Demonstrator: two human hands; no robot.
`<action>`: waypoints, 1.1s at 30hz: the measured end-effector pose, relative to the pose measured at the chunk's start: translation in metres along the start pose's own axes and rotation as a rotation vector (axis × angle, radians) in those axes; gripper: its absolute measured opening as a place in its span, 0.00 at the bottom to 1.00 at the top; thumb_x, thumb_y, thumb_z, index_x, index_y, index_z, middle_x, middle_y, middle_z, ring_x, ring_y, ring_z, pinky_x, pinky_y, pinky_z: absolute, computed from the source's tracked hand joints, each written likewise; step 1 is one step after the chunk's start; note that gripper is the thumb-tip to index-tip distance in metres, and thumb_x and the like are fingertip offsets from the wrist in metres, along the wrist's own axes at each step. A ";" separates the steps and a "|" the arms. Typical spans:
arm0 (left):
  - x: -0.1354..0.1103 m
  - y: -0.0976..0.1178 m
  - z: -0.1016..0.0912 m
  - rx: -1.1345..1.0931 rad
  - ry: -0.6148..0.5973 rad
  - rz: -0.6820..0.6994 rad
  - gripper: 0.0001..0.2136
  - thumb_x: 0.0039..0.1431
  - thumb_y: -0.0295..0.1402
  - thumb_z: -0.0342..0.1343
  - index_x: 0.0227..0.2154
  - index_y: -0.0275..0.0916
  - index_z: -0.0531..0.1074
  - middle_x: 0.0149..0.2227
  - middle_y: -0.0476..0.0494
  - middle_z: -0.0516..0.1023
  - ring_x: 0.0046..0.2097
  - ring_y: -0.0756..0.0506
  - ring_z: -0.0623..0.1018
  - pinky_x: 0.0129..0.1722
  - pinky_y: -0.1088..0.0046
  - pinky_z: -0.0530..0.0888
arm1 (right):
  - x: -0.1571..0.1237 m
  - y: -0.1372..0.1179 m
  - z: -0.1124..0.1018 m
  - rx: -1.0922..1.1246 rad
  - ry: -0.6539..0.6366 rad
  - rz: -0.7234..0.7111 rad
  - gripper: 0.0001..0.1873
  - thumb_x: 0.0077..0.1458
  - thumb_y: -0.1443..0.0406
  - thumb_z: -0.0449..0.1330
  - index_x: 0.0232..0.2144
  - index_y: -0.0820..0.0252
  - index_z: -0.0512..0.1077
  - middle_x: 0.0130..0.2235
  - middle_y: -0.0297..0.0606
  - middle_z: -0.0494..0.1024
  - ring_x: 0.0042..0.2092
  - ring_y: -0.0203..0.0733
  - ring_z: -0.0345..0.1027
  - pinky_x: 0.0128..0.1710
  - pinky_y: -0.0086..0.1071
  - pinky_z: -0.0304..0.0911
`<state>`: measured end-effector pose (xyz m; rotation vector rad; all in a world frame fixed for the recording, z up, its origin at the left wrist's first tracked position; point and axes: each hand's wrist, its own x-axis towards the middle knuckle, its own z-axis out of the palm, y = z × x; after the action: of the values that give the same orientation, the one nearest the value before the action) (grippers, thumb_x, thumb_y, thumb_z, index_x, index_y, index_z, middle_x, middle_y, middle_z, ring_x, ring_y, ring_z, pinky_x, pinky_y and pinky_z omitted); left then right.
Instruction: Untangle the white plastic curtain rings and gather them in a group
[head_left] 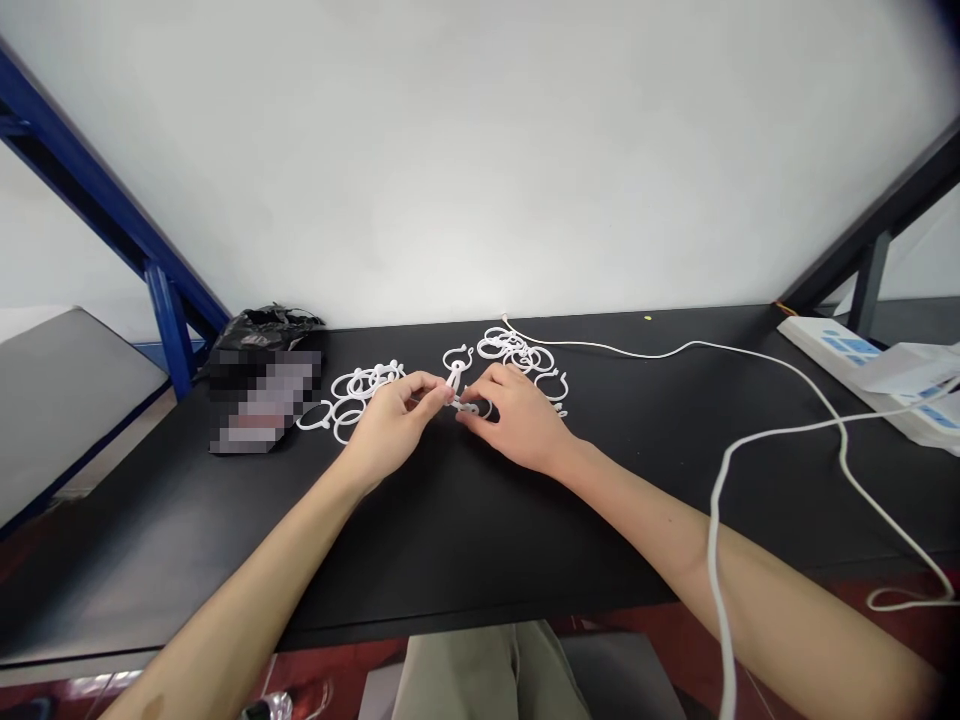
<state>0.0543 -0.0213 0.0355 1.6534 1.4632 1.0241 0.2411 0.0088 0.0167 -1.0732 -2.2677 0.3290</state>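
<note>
Just above the black tabletop, my two hands meet near the middle. My left hand (391, 425) pinches a small white plastic clip (454, 378) between thumb and fingers. My right hand (521, 418) is closed on a white plastic ring (486, 410), its thumb and fingertips close to the clip; whether the two pieces are joined I cannot tell. An open white ring (457, 353) lies right behind the clip. Several more white rings with ball-like ends (367, 382) are piled beside my left hand. Another pile of white rings (516, 347) lies behind my right hand.
A crumpled black plastic bag (262, 328), partly blurred, lies at the left of the black table (600, 540). A white cable (720, 470) loops across the right side, over my right forearm. A white power strip (847, 360) lies at far right. Blue metal frame bars (169, 320) stand left.
</note>
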 end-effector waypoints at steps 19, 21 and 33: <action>0.004 -0.005 -0.005 -0.252 0.070 -0.080 0.14 0.58 0.45 0.57 0.32 0.38 0.76 0.34 0.46 0.76 0.34 0.49 0.69 0.37 0.72 0.67 | 0.005 0.003 -0.006 0.298 0.208 0.026 0.03 0.56 0.67 0.61 0.32 0.57 0.75 0.31 0.32 0.79 0.33 0.36 0.72 0.35 0.30 0.68; 0.005 -0.006 -0.006 -0.273 0.056 -0.077 0.14 0.58 0.45 0.57 0.33 0.38 0.77 0.35 0.45 0.76 0.34 0.49 0.69 0.37 0.72 0.67 | 0.005 0.002 -0.006 0.300 0.217 0.025 0.03 0.56 0.67 0.60 0.32 0.57 0.75 0.31 0.33 0.79 0.33 0.36 0.73 0.34 0.30 0.68; 0.006 -0.009 -0.007 -0.451 -0.001 -0.108 0.12 0.58 0.42 0.59 0.32 0.37 0.75 0.36 0.45 0.77 0.34 0.50 0.70 0.35 0.73 0.67 | 0.006 0.003 -0.007 0.304 0.225 0.055 0.07 0.54 0.70 0.59 0.33 0.56 0.77 0.34 0.30 0.81 0.34 0.35 0.73 0.36 0.29 0.67</action>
<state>0.0446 -0.0139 0.0316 1.2402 1.1954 1.1876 0.2446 0.0149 0.0230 -0.9622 -1.9185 0.5294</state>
